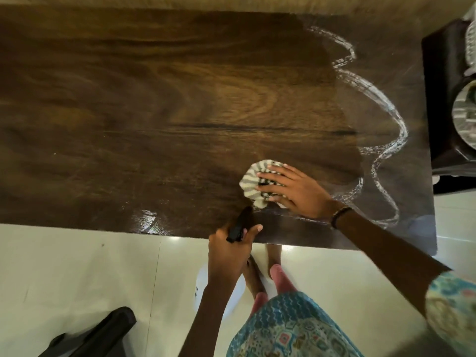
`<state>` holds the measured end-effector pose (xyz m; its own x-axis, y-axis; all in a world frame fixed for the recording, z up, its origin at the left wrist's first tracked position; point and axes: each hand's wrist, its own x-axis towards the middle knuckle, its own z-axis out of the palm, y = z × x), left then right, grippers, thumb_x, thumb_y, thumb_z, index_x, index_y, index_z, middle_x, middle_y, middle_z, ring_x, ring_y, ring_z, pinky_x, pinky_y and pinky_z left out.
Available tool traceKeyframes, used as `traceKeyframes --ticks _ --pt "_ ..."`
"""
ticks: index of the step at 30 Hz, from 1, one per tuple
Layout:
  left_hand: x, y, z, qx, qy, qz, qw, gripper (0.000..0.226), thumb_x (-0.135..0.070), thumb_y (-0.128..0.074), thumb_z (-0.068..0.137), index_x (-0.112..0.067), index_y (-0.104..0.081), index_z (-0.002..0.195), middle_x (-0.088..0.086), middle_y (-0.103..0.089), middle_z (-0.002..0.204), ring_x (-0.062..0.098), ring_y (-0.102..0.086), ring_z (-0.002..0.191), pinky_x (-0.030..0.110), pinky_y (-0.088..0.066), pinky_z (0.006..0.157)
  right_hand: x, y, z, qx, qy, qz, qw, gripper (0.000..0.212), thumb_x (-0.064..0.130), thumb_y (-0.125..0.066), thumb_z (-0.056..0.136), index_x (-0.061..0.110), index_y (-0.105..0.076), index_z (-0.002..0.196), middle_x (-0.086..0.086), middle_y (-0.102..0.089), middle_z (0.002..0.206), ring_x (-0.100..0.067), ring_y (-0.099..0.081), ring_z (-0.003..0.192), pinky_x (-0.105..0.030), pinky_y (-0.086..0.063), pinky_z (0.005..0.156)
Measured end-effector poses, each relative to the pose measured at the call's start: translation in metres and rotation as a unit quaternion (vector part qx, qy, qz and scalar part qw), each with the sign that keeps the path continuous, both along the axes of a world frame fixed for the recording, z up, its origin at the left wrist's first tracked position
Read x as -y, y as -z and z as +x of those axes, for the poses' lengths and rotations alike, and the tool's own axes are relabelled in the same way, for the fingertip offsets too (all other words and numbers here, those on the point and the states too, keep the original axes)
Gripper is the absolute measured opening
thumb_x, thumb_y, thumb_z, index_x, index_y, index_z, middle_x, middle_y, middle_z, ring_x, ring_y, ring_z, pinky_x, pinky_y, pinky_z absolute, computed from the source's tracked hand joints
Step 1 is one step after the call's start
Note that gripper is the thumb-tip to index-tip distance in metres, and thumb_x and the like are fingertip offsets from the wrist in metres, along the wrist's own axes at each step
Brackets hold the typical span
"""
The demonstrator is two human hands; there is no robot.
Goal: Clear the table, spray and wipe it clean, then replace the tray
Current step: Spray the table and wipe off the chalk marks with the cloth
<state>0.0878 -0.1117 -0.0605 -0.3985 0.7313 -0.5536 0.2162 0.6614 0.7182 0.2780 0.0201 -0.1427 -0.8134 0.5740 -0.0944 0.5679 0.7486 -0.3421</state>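
One wooden tabletop is filling most of the view, and one striped cloth is lying bunched on it near the near edge, right of centre. Two hands are showing. The right hand is pressing flat on the cloth with fingers straight and spread, so its grip is wide; the cloth is sitting under the fingers and sticking out to their left, and a dark beaded bracelet is sitting on that wrist. The left hand is hanging just over the near edge of the tabletop, its grip curled round one spray bottle: the black trigger head is poking up above the fist toward the cloth, just short of it, while the white body is showing below the hand over the floor. One wavy white line of foamy streaks is running down the right part of the tabletop, to the right of the cloth, and one wet shiny patch is glinting at the near edge to the left. At far right, one dark side stand is carrying what look like two metal dishes, partly cut off. Two bare feet are standing on the pale tile floor beneath the tabletop edge.
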Motion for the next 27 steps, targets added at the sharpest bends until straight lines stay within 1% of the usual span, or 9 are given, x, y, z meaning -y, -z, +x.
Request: traceKeyframes --ticks 3,7,10,13,16,18,21,25,27 --pt "0.006 0.0 0.003 0.015 0.003 0.009 1.0 0.032 -0.038 -0.082 0.067 -0.012 -0.069 0.081 -0.002 -0.072 0.078 0.018 -0.067 0.079 0.026 -0.05 0.071 -0.023 0.0 0.037 0.013 0.095 -0.003 0.995 0.046 0.047 -0.024 0.102 0.032 -0.04 0.143 0.0 -0.037 0.153 -0.025 -0.031 0.142 -0.05 -0.025 0.115" --pt "0.013 0.002 0.012 0.02 0.028 0.014 0.999 0.039 -0.04 -0.08 0.068 -0.007 -0.07 0.088 0.0 -0.07 0.079 0.026 -0.067 0.083 0.034 -0.054 0.079 -0.055 0.004 0.016 0.007 0.207 0.007 0.978 0.045 0.045 -0.031 0.1 0.031 -0.044 0.141 0.0 -0.038 0.152 -0.027 -0.028 0.143 -0.049 -0.025 0.115" --pt "0.017 0.004 0.023 0.012 0.034 0.022 0.999 0.04 -0.04 -0.079 0.069 -0.007 -0.07 0.088 0.004 -0.073 0.083 0.027 -0.067 0.085 0.033 -0.053 0.08 -0.053 0.009 -0.016 0.003 0.194 0.015 0.981 0.045 0.043 -0.032 0.099 0.029 -0.047 0.14 -0.002 -0.04 0.151 -0.028 -0.031 0.141 -0.049 -0.026 0.115" --pt "0.021 0.004 0.034 0.009 0.059 0.016 0.998 0.039 -0.042 -0.079 0.068 -0.008 -0.069 0.083 -0.004 -0.066 0.069 0.023 -0.064 0.073 0.028 -0.049 0.071 -0.024 0.011 -0.017 0.012 0.094 0.006 0.995 0.047 0.045 -0.028 0.1 0.031 -0.045 0.141 0.001 -0.038 0.152 -0.025 -0.03 0.142 -0.047 -0.023 0.117" --pt "0.026 0.008 0.05 0.01 0.068 0.006 0.998 0.039 -0.044 -0.08 0.068 -0.009 -0.068 0.081 -0.001 -0.069 0.069 0.021 -0.065 0.07 0.035 -0.055 0.074 -0.003 0.008 0.023 0.013 0.033 0.005 0.999 0.046 0.044 -0.028 0.101 0.03 -0.044 0.142 0.002 -0.036 0.153 -0.021 -0.028 0.144 -0.044 -0.02 0.119" --pt "0.029 0.008 0.06 0.012 0.071 0.002 0.997 0.038 -0.044 -0.079 0.068 -0.009 -0.068 0.078 0.001 -0.069 0.071 0.021 -0.066 0.071 0.037 -0.056 0.075 -0.002 0.004 0.058 0.008 0.05 0.006 0.999 0.047 0.046 -0.026 0.102 0.03 -0.044 0.142 0.001 -0.036 0.153 -0.021 -0.03 0.143 -0.045 -0.022 0.118" --pt "0.031 0.01 0.077 0.017 0.088 0.002 0.996 0.037 -0.043 -0.078 0.07 -0.009 -0.065 0.075 -0.002 -0.065 0.065 0.017 -0.06 0.063 0.033 -0.054 0.073 -0.026 0.004 0.097 -0.002 0.131 -0.004 0.991 0.05 0.051 -0.022 0.101 0.03 -0.044 0.141 0.0 -0.036 0.153 -0.026 -0.032 0.141 -0.051 -0.026 0.115" --pt "0.033 0.021 0.098 0.015 0.104 0.009 0.994 0.039 -0.052 -0.075 0.069 -0.015 -0.065 0.078 -0.003 -0.064 0.067 0.02 -0.059 0.067 0.037 -0.054 0.074 -0.051 0.007 0.086 0.0 0.244 -0.011 0.97 0.052 0.055 -0.024 0.098 0.034 -0.044 0.141 0.003 -0.035 0.154 -0.028 -0.029 0.142 -0.05 -0.025 0.115" --pt "0.032 0.026 0.109 0.006 0.113 0.01 0.993 0.048 -0.061 -0.071 0.067 -0.019 -0.068 0.089 0.0 -0.066 0.074 0.023 -0.06 0.072 0.039 -0.055 0.075 -0.048 0.009 0.074 0.001 0.266 -0.006 0.964 0.051 0.051 -0.026 0.098 0.032 -0.045 0.141 0.004 -0.035 0.154 -0.026 -0.025 0.144 -0.046 -0.02 0.118"
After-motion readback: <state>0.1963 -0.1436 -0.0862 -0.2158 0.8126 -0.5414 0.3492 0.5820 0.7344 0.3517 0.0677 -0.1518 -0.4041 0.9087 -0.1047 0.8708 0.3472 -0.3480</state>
